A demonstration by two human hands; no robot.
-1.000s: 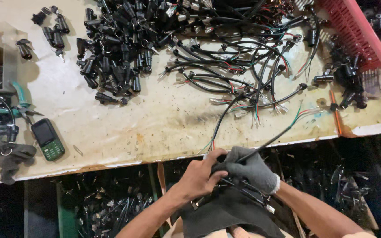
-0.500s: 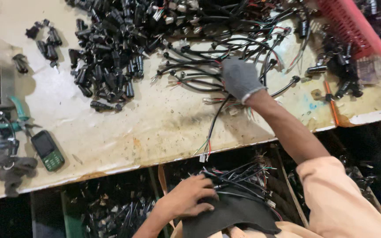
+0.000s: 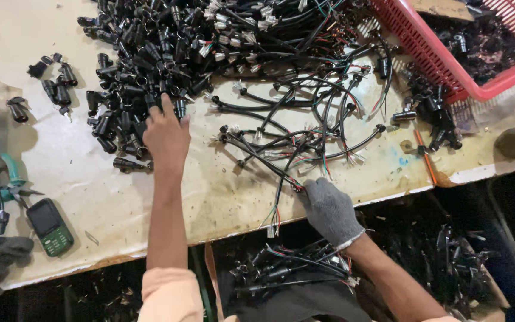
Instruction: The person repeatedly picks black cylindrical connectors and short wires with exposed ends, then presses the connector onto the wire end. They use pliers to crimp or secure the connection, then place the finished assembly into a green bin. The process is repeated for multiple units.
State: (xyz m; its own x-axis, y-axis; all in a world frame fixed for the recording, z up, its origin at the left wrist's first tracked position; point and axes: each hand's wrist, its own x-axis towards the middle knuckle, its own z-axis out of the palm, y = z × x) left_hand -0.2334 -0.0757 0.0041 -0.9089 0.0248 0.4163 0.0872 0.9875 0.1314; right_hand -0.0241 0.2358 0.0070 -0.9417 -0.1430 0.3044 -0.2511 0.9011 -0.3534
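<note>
Covering stained workbench (image 3: pixel 222 203): cable pile (image 3: pixel 281 36), red basket (image 3: pixel 448 65).

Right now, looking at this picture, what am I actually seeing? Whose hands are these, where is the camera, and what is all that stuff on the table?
There is no machine here: a person works with two hands, and the camera sits on that person's head, looking down. The left hand is bare and reaches into a heap of small black plastic connectors. The right hand wears a grey glove and grips a black cable with coloured wire ends at the table edge. More such cables lie in a tangle across the worn pale table. At the top right is a red plastic basket holding dark parts. At the left lie a green phone and green-handled pliers.
</note>
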